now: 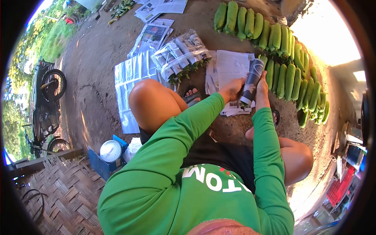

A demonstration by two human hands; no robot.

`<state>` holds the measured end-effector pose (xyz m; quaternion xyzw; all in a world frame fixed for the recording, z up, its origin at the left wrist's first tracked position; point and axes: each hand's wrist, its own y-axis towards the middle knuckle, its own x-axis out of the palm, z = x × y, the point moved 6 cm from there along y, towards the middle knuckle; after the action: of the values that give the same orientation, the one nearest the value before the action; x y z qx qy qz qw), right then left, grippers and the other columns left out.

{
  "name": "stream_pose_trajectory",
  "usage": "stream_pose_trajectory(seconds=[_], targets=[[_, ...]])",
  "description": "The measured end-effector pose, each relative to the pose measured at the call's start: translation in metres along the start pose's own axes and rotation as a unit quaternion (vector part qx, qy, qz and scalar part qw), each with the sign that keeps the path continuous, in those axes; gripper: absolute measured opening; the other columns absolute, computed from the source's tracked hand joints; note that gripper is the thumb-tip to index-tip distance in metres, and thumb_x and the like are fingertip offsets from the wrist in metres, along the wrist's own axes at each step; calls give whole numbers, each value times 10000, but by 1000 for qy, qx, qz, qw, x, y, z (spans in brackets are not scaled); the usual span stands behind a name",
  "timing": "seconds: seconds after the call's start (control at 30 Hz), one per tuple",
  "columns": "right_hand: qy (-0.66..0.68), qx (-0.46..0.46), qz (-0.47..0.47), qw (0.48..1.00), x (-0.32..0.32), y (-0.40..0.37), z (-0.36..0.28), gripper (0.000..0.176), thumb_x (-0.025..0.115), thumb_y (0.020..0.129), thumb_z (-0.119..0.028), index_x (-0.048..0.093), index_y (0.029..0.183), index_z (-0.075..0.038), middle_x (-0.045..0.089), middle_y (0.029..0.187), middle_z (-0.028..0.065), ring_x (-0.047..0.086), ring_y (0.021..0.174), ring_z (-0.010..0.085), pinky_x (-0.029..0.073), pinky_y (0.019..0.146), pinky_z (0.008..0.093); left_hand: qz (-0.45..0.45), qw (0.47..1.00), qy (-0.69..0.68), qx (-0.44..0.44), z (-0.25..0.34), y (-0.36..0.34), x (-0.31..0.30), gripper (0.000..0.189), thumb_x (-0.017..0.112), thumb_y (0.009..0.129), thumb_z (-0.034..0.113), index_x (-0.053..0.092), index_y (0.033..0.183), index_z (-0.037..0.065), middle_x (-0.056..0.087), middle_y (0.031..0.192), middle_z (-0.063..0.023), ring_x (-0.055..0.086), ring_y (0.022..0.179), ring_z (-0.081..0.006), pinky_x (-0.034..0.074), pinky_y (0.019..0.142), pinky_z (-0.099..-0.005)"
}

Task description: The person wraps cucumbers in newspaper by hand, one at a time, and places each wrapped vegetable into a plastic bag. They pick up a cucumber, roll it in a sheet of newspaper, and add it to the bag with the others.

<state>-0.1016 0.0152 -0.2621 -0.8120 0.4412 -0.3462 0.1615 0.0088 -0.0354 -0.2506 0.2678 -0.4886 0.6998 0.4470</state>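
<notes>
Between my two hands is a paper-wrapped green gourd, rolled in dark printed newspaper with a bit of green at its near end. My left hand is closed around its left side, and my right hand grips it from the right. Beneath it lies a stack of newspaper sheets on the ground. Long green cucumber-like gourds lie side by side in rows just right of my hands. On the left, a clear plastic bag holds several paper-wrapped gourds with their green ends showing.
Flattened plastic sheeting spreads beside my left knee, with more newspapers beyond it. A blue scale stands at my left side near a woven bamboo surface. A motorcycle is parked far left. Red crate at right.
</notes>
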Motion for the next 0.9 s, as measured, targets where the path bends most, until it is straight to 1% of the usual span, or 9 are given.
stream_pose_trajectory(seconds=[0.17, 0.27, 0.37, 0.47, 0.6, 0.73, 0.83, 0.87, 0.9], targets=[[-21, 3, -46, 999, 29, -16, -4, 725, 298, 1027, -684, 660, 1094, -60, 727, 904, 123, 687, 659, 226, 596, 574, 373, 94, 991, 95, -13, -4, 9, -20, 434, 462, 1075, 425, 642, 1216, 56, 712, 1039, -109, 709, 864, -228, 595, 813, -405], [-115, -41, 105, 987, -11, 20, 7, 761, 372, 995, -719, 669, 1162, -39, 721, 944, 101, 678, 730, 216, 579, 656, 355, 176, 953, 240, 53, -2, 26, -47, 650, 453, 1036, 592, 662, 1183, -5, 710, 1008, -112, 684, 827, -213, 574, 781, -399], [-144, -67, 114, 981, -15, 12, 3, 798, 509, 905, -780, 684, 1166, -47, 704, 990, 80, 667, 777, 195, 558, 717, 346, 160, 914, 370, 51, -7, 22, -25, 777, 555, 947, 688, 653, 1178, -47, 698, 1014, -142, 657, 827, -196, 545, 790, -353], [-79, -35, 63, 994, -4, 4, -3, 830, 609, 824, -805, 684, 1189, -63, 693, 1040, 70, 661, 819, 186, 545, 742, 347, 43, 931, 351, 93, 1, -11, 17, 774, 641, 911, 661, 636, 1200, -57, 692, 948, -126, 652, 816, -181, 541, 783, -326], [-27, -2, -16, 1000, 22, -23, -15, 628, 679, 918, -588, 627, 1271, -72, 683, 1039, 71, 667, 885, 185, 559, 783, 336, -82, 971, 203, -94, 9, -27, 20, 559, 734, 880, 493, 646, 1127, -1, 705, 928, -112, 692, 816, -202, 578, 772, -348], [-60, -53, -31, 996, 36, -27, -23, 445, 771, 902, -403, 641, 1174, -76, 689, 975, 47, 672, 764, 163, 565, 671, 292, -85, 973, 153, -149, 7, -38, 15, 444, 710, 873, 404, 651, 1089, 21, 716, 934, -105, 702, 812, -216, 593, 771, -375], [-63, -92, 6, 994, 25, -15, -20, 354, 791, 899, -295, 644, 1121, -61, 677, 947, 12, 644, 722, 123, 542, 630, 277, -39, 924, 376, -61, 13, -30, 11, 431, 768, 799, 318, 655, 1077, 7, 716, 940, -126, 701, 829, -246, 583, 807, -389], [-70, -110, 19, 991, 17, -5, -17, 344, 791, 900, -281, 644, 1116, -57, 674, 944, 7, 639, 723, 116, 538, 630, 275, -20, 884, 468, -11, 16, -25, 10, 429, 781, 782, 300, 659, 1068, 5, 716, 937, -131, 700, 830, -254, 580, 816, -396], [-46, -140, 15, 989, 13, 1, -16, 326, 798, 895, -232, 643, 1116, -50, 670, 941, 0, 631, 729, 105, 528, 634, 270, 32, 810, 581, 70, 21, -22, 9, 573, 795, 739, 219, 578, 1212, -21, 701, 1002, -192, 700, 876, -356, 568, 816, -462]])
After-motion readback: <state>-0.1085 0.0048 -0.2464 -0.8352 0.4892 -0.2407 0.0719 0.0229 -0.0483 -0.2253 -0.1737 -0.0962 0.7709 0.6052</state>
